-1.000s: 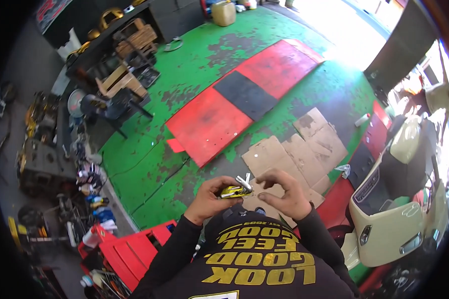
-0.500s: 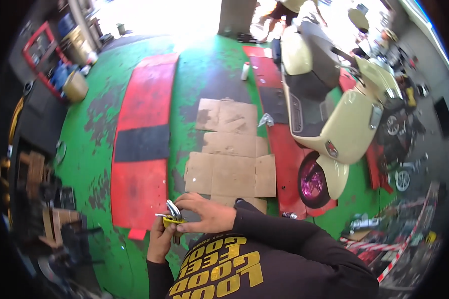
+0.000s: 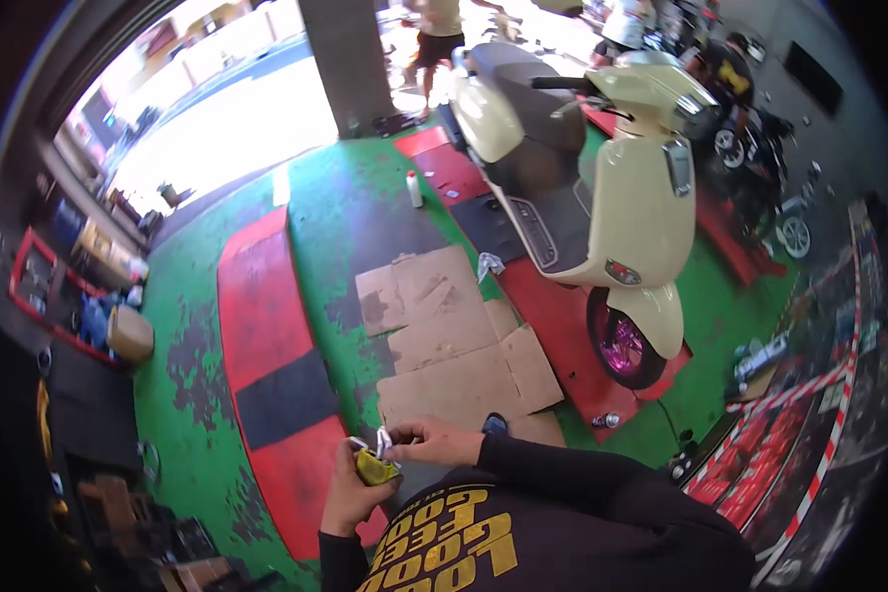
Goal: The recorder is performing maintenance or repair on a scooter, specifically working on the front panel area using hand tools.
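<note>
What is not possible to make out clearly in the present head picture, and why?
All in the head view:
Yellow tool: partly covered by the left hand.
Right hand: too small and blurred to tell whether it pinches the silver piece or only touches it.
Person in dark shorts: head cut off by the upper edge.
Red items at right: too blurred to identify.

Black top (image 3: 582, 548) bore gold lettering (image 3: 483, 564)

The lettering stood in bold, slanted rows; to its right, the plain black right sleeve (image 3: 572, 483) reached the wrist; to its left, the left sleeve (image 3: 341, 562) matched; beyond it showed a dark bluish shoe (image 3: 495, 425).
</note>
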A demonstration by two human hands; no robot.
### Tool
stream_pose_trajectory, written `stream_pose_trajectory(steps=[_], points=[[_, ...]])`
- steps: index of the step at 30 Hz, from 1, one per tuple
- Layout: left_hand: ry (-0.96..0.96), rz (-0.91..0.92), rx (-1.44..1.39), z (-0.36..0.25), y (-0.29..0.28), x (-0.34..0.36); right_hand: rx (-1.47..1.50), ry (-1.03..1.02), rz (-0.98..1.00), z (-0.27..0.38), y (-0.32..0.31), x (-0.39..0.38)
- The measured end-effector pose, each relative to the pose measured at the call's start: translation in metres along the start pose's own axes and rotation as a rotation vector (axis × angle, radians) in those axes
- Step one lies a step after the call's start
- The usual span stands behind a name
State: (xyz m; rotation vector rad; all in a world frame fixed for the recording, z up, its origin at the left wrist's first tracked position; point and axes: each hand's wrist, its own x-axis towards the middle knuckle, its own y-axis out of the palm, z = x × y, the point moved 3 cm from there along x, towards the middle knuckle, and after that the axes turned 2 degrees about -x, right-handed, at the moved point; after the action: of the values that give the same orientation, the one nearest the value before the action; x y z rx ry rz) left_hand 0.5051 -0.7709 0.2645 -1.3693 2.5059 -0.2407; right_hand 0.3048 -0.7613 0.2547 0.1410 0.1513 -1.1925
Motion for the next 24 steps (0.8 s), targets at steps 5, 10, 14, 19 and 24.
stream_pose_trajectory(steps=[5, 10, 14, 19, 24], points=[[-0.2, -0.137, -0.119, -0.015, 0.002, 0.048, -0.041, -0.132, -0.161, 0.005, -0.049, -0.002], [-0.132, 0.088, 0.016, 0.013, 0.0, 0.095, -0.147, -0.078, -0.498, -0.016, -0.097, -0.053], [0.053, 0.547, 0.063, 0.094, 0.009, 0.162, 0.009, -0.041, -1.01, -0.048, -0.096, -0.155], [-0.359, 0.909, -0.042, 0.028, 0.074, 0.13, 0.12, -0.174, -1.871, -0.086, 0.017, -0.296], [-0.292, 1.207, 0.107, 0.012, 0.145, 0.106, 0.35, -0.018, -2.382, -0.154, 0.237, -0.368]])
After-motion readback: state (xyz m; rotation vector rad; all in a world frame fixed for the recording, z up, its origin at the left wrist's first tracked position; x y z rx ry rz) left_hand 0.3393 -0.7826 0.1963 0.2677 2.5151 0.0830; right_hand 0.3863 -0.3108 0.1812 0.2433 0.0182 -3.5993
